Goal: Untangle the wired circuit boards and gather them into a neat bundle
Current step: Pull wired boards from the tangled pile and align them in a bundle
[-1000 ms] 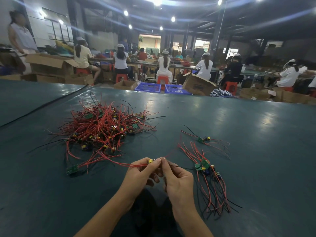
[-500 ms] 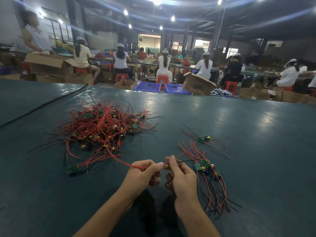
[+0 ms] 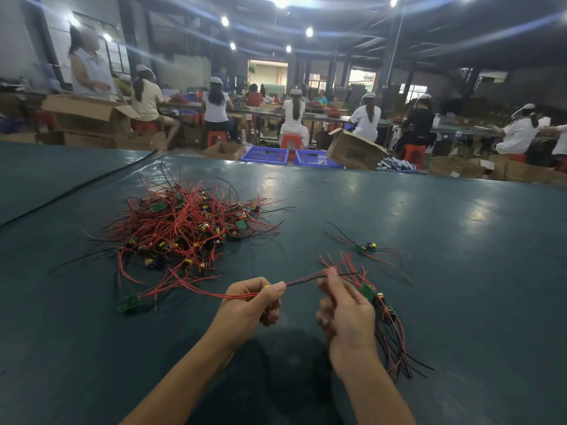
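A big tangle of red and black wired circuit boards (image 3: 184, 228) lies on the dark green table (image 3: 460, 256), left of centre. My left hand (image 3: 251, 302) is closed around one small board with a yellow part, its red wires trailing left toward the pile. My right hand (image 3: 343, 314) pinches that board's red and black wire pair (image 3: 306, 279), stretched between both hands. Under my right hand lies a sorted bundle of boards (image 3: 383, 314) with wires running toward me. One single wired board (image 3: 366, 248) lies apart, farther back on the right. Another loose green board (image 3: 129, 302) rests at the pile's near left.
A black cable (image 3: 76, 188) runs across the table's far left. Beyond the far edge stand cardboard boxes (image 3: 352, 148), blue crates (image 3: 267, 154) and red stools, with several seated workers at benches and one person standing at the far left.
My hands have drawn apart. The right hand has slid along the red and black wire pair to the right, pulling it straight. The person at the far left has walked rightward.
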The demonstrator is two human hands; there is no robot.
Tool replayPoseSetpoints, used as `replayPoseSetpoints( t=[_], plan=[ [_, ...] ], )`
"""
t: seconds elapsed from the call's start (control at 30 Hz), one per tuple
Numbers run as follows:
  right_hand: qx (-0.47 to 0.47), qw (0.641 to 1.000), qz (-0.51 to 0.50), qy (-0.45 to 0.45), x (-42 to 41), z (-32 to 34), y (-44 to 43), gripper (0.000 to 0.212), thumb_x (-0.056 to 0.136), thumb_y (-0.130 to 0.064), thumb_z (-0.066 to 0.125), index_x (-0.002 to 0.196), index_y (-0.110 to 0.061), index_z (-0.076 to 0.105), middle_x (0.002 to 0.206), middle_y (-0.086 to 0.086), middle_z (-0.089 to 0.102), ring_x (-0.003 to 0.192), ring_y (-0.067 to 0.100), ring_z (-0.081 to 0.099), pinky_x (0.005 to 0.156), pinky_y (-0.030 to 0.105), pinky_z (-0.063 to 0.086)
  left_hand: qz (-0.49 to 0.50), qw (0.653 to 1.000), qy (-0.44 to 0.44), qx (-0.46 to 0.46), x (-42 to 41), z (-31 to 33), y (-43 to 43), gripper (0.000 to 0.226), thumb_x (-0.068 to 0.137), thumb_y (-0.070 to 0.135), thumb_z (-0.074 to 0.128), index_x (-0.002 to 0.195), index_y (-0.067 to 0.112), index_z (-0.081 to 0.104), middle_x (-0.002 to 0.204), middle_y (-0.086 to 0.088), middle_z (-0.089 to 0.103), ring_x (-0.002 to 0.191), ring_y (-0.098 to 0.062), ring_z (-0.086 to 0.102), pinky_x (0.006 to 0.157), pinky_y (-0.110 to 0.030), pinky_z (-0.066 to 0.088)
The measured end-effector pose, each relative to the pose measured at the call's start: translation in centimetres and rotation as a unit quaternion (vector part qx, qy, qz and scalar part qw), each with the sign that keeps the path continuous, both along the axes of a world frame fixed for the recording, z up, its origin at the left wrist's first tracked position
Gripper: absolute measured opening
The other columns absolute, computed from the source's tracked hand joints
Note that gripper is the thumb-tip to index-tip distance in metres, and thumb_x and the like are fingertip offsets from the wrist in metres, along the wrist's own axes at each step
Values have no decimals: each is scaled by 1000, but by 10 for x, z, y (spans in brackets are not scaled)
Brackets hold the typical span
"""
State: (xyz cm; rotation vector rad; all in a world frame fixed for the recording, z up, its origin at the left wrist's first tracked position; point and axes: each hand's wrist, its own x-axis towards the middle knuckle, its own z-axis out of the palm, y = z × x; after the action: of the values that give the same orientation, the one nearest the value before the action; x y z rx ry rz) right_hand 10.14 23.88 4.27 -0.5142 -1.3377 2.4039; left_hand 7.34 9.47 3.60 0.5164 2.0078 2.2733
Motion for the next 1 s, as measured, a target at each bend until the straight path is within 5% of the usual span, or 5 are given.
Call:
replayPoseSetpoints(
  t=[0.13,0.27,0.7,0.87,1.0],
  plan=[
    [106,989,98,-10,10,-4,-30,22,81,-34,73,72,-14,76,66,7,61,54,17,50,52,27,45,-17,1000,8,-9,-2,-5,-1,36,79,36,74,51,19,59,52,-1,55,48,-14,51,51,-21,42],
    [117,985,125,13,16,-5,-40,20,92,-18,62,82,-20,79,79,15,69,77,31,57,74,44,46,-10,1000,-6,7,-4,-5,-3,41,73,45,66,65,5,65,56,-4,59,51,-12,56,53,-19,46],
    [84,985,149,-18,19,1,-37,43,68,-49,72,80,-8,78,71,18,70,59,21,65,54,26,46,-72,996,23,-41,-4,-8,-5,51,81,56,64,68,7,66,60,-13,59,57,-22,56,58,-26,47],
    [65,988,132,-51,16,0,-33,30,90,-33,63,76,-12,79,66,6,71,50,12,62,44,22,45,-72,994,43,-75,-3,-9,-4,30,80,41,68,61,18,66,54,-1,58,53,-12,54,56,-20,45],
    [13,993,96,-62,8,2,-22,32,95,-28,59,76,-11,79,56,-5,49,42,7,35,38,18,26,-54,996,38,-55,-3,-5,-4,30,70,43,71,54,19,63,53,0,56,51,-11,51,55,-20,44]
  ],
)
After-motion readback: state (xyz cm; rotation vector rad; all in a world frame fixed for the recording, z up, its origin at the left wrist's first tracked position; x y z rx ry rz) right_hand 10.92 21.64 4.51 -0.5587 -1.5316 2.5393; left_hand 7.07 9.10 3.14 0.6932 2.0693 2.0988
